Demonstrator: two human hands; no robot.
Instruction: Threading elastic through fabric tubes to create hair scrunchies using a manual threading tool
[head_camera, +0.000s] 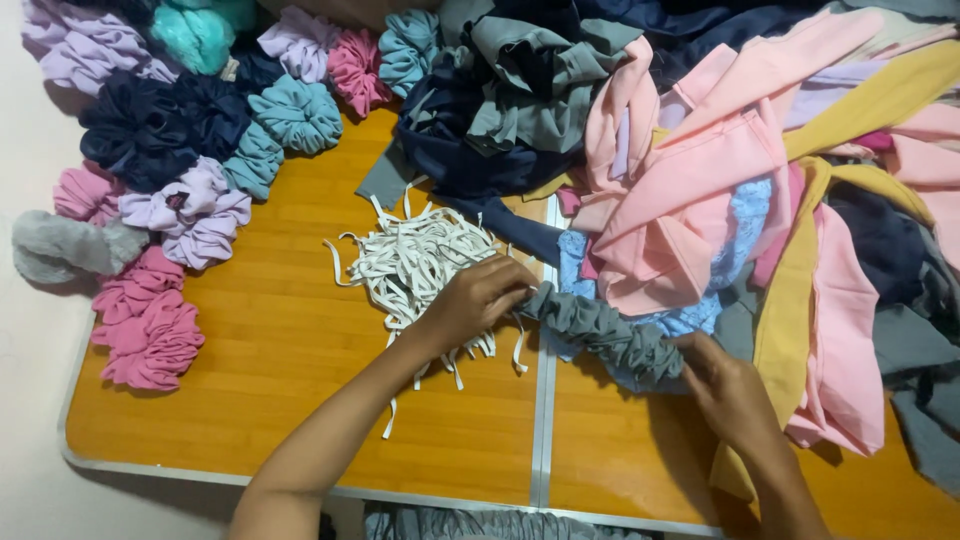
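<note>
Single head-worn view, steeply down and close over the wooden table (280, 390).

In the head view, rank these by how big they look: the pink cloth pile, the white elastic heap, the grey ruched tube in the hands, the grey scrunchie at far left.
1. Pink cloth pile
2. White elastic heap
3. Grey ruched tube and grey scrunchie: these look alike, so unranked.
</note>
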